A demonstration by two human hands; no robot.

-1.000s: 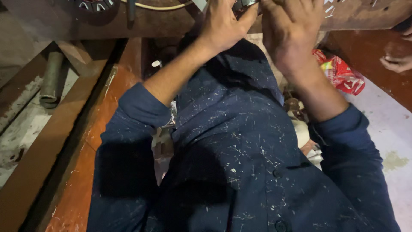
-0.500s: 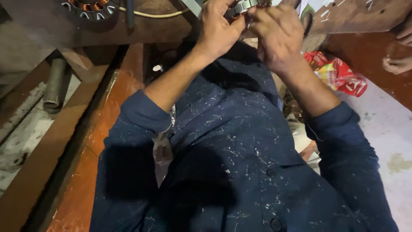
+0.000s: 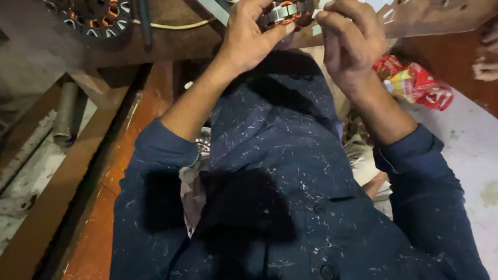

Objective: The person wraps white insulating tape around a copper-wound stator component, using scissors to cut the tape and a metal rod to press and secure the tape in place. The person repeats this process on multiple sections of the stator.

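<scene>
My left hand (image 3: 249,36) and my right hand (image 3: 348,44) are raised at the top of the view, both gripping a round metal motor stator (image 3: 286,12) with copper-coloured windings and grey teeth. The left fingers wrap its left side with the thumb under it; the right fingers close on its right side. Only the lower part of the stator shows; the rest is cut off by the frame's top edge. My dark blue speckled shirt fills the centre below.
A second stator (image 3: 93,18) lies on the wooden bench at the top left, with a pale cable (image 3: 171,25) beside it. A red snack wrapper (image 3: 417,83) lies at the right. Another person's fingers (image 3: 486,57) show at the right edge. A wooden beam (image 3: 62,176) runs along the left.
The view has dropped slightly, so the stator and both hands sit lower in frame. My hands stay on the stator; the right fingers have shifted along its right side.
</scene>
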